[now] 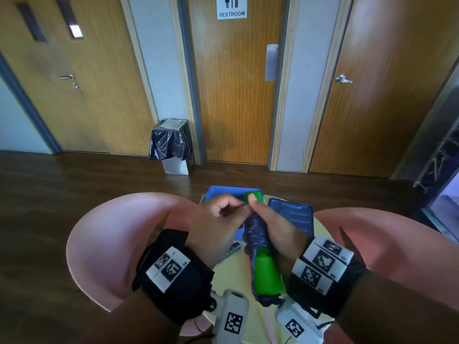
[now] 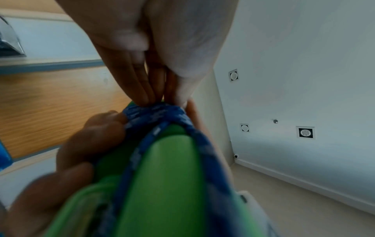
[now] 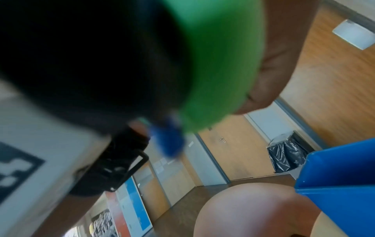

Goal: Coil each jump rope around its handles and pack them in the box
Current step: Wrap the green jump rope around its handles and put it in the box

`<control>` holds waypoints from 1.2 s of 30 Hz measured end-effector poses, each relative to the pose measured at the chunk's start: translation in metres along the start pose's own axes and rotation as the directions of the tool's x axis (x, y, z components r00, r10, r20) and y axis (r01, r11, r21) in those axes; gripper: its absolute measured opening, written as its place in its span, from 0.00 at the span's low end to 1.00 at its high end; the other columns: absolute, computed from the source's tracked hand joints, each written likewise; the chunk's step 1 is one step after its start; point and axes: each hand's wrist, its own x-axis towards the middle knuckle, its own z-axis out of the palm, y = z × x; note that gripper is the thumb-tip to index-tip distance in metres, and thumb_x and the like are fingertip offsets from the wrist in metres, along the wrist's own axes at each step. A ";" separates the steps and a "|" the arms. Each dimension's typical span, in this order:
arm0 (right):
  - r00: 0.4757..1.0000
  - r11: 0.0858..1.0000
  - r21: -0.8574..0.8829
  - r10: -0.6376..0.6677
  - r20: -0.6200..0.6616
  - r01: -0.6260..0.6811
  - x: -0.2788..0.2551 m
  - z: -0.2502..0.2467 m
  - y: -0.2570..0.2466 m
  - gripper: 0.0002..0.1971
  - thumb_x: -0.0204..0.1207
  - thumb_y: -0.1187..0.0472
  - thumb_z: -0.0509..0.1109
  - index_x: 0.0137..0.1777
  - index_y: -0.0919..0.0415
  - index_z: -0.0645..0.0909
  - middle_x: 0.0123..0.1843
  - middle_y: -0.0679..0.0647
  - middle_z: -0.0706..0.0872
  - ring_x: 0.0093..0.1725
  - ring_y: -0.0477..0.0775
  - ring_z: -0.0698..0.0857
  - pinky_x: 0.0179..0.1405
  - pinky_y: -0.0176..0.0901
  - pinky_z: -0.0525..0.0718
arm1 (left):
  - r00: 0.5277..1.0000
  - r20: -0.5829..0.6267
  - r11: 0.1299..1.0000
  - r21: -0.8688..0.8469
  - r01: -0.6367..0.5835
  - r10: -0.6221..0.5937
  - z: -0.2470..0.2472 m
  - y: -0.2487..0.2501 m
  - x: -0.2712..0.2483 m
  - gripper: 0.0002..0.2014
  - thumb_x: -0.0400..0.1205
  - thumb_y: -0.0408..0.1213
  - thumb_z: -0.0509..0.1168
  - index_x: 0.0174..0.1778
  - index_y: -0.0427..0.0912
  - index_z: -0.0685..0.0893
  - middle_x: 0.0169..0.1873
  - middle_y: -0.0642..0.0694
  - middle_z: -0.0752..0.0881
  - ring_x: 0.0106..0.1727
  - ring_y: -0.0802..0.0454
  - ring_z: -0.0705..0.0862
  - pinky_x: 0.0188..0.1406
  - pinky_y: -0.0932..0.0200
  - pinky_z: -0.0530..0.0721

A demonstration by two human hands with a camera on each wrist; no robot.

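I see my right hand [image 1: 273, 229] gripping green handles [image 1: 268, 274] nearly fully wrapped in blue rope [image 1: 255, 229], my left hand [image 1: 218, 219] pinching its last turn, the open box [image 1: 223, 191] waiting at twelve o'clock on the bench [image 1: 238, 269], packing still ahead.

wrists: black fabric wrist bands [image 1: 173, 276] | white tags with black square codes [image 1: 323, 265] | white camera mounts [image 1: 232, 316], lower centre

Green-handled jump rope [image 1: 259, 247], blue cord coiled around paired handles, was held above the table; open blue box [image 1: 224, 192] lay beyond.
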 end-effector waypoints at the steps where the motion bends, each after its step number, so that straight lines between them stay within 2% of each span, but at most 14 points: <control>1: 0.999 1.000 0.000 0.018 -0.031 -0.018 0.002 0.009 0.002 0.22 0.81 0.45 0.65 0.40 0.65 0.83 0.26 0.53 0.85 0.24 0.47 0.84 0.24 0.37 0.81 | 1.000 0.022 1.000 0.010 -0.008 0.008 -0.007 -0.003 0.003 0.04 0.79 0.32 0.74 0.38 0.40 0.90 0.32 0.45 0.91 0.34 0.54 0.88 0.39 0.57 0.86; 4: 0.987 0.996 0.029 0.090 -0.133 -0.087 0.012 0.031 0.007 0.26 0.73 0.39 0.71 0.43 0.66 0.82 0.27 0.59 0.78 0.23 0.55 0.77 0.22 0.42 0.77 | 0.995 0.100 0.999 0.025 -0.028 0.026 -0.028 -0.009 0.012 0.03 0.80 0.31 0.72 0.43 0.42 0.92 0.36 0.49 0.92 0.40 0.52 0.90 0.44 0.56 0.87; 7: 0.976 0.991 0.102 0.103 -0.192 -0.084 0.023 0.050 0.010 0.25 0.75 0.41 0.69 0.47 0.68 0.82 0.29 0.60 0.78 0.22 0.57 0.76 0.19 0.41 0.77 | 0.992 0.127 1.000 0.000 -0.011 0.011 -0.045 -0.011 0.025 0.04 0.79 0.31 0.73 0.42 0.44 0.92 0.36 0.50 0.92 0.41 0.52 0.91 0.44 0.58 0.88; 11: 0.975 0.978 0.203 0.082 -0.208 -0.039 0.032 0.066 0.008 0.21 0.79 0.44 0.66 0.45 0.66 0.81 0.30 0.58 0.81 0.25 0.57 0.76 0.20 0.41 0.78 | 0.978 0.157 0.965 -0.201 0.168 -0.137 -0.052 -0.011 0.045 0.06 0.76 0.25 0.74 0.37 0.39 0.89 0.31 0.46 0.89 0.36 0.47 0.88 0.37 0.58 0.86; 16: 0.962 0.991 0.134 0.066 -0.265 -0.031 0.040 0.075 0.003 0.21 0.81 0.46 0.66 0.50 0.68 0.82 0.32 0.58 0.81 0.25 0.55 0.79 0.22 0.42 0.80 | 0.945 0.235 0.883 -0.359 0.303 -0.229 -0.057 -0.017 0.059 0.14 0.77 0.23 0.72 0.30 0.45 0.91 0.28 0.43 0.86 0.30 0.49 0.82 0.37 0.53 0.84; 18: 0.949 0.996 0.090 0.046 -0.311 -0.019 0.044 0.077 0.003 0.22 0.80 0.45 0.67 0.49 0.68 0.83 0.31 0.58 0.80 0.24 0.54 0.79 0.25 0.45 0.80 | 0.966 0.210 0.930 -0.299 0.213 -0.154 -0.062 -0.020 0.060 0.11 0.78 0.26 0.73 0.33 0.44 0.92 0.29 0.44 0.89 0.30 0.53 0.85 0.37 0.57 0.85; 20: 0.941 0.998 0.066 0.017 -0.337 0.006 0.047 0.080 0.002 0.21 0.81 0.45 0.68 0.46 0.66 0.84 0.31 0.59 0.82 0.26 0.56 0.80 0.31 0.49 0.82 | 0.982 0.185 0.995 -0.102 -0.025 0.044 -0.066 -0.023 0.058 0.08 0.81 0.31 0.71 0.40 0.46 0.92 0.34 0.50 0.92 0.36 0.60 0.89 0.39 0.65 0.85; 23: 0.921 0.999 0.036 -0.017 -0.389 0.034 0.051 0.082 0.002 0.21 0.80 0.45 0.70 0.46 0.67 0.87 0.40 0.64 0.88 0.40 0.63 0.87 0.52 0.60 0.86 | 0.936 0.217 0.943 0.125 -0.308 0.277 -0.068 -0.031 0.056 0.08 0.85 0.34 0.66 0.51 0.49 0.90 0.43 0.60 0.90 0.47 0.69 0.87 0.47 0.75 0.79; 25: 0.920 1.000 0.017 -0.013 -0.391 0.021 0.053 0.081 0.004 0.22 0.79 0.44 0.71 0.46 0.66 0.89 0.45 0.66 0.91 0.48 0.66 0.90 0.63 0.63 0.85 | 0.913 0.238 0.907 0.190 -0.377 0.330 -0.069 -0.037 0.057 0.09 0.85 0.35 0.64 0.53 0.50 0.88 0.43 0.61 0.89 0.47 0.70 0.85 0.45 0.79 0.75; 26: 0.922 1.000 0.019 -0.005 -0.387 0.014 0.054 0.082 0.005 0.22 0.79 0.43 0.70 0.46 0.65 0.91 0.47 0.66 0.91 0.50 0.68 0.90 0.64 0.64 0.85 | 0.909 0.243 0.901 0.196 -0.387 0.337 -0.069 -0.037 0.058 0.08 0.85 0.36 0.64 0.52 0.50 0.88 0.42 0.60 0.88 0.46 0.69 0.85 0.44 0.80 0.74; 29: 0.928 0.994 0.105 0.037 -0.370 0.002 0.055 0.084 0.007 0.21 0.79 0.45 0.70 0.41 0.64 0.92 0.44 0.67 0.89 0.44 0.67 0.87 0.56 0.62 0.84 | 0.916 0.236 0.915 0.166 -0.367 0.324 -0.069 -0.038 0.062 0.05 0.84 0.35 0.67 0.45 0.50 0.84 0.37 0.59 0.86 0.42 0.66 0.84 0.40 0.78 0.73; 32: 0.937 0.991 0.136 0.056 -0.345 -0.009 0.055 0.086 0.008 0.25 0.75 0.43 0.72 0.54 0.69 0.87 0.43 0.67 0.85 0.40 0.66 0.85 0.44 0.60 0.84 | 0.923 0.331 0.980 -0.082 -0.181 0.198 -0.069 -0.038 0.067 0.06 0.84 0.32 0.65 0.42 0.46 0.81 0.30 0.59 0.83 0.33 0.64 0.81 0.35 0.69 0.76; 34: 0.928 0.996 0.089 0.049 -0.369 -0.018 0.054 0.087 0.009 0.23 0.77 0.45 0.70 0.51 0.69 0.85 0.36 0.65 0.82 0.30 0.63 0.82 0.33 0.52 0.82 | 0.906 0.390 0.973 -0.216 -0.083 0.164 -0.071 -0.039 0.071 0.06 0.83 0.29 0.63 0.42 0.42 0.78 0.27 0.59 0.81 0.30 0.63 0.78 0.32 0.67 0.76; 36: 0.921 1.000 0.019 0.027 -0.389 -0.021 0.053 0.089 0.009 0.21 0.79 0.47 0.69 0.45 0.69 0.83 0.30 0.63 0.81 0.25 0.61 0.80 0.30 0.50 0.80 | 0.900 0.402 0.968 -0.241 -0.074 0.169 -0.073 -0.041 0.074 0.03 0.80 0.29 0.61 0.41 0.39 0.77 0.27 0.58 0.78 0.31 0.62 0.76 0.33 0.67 0.75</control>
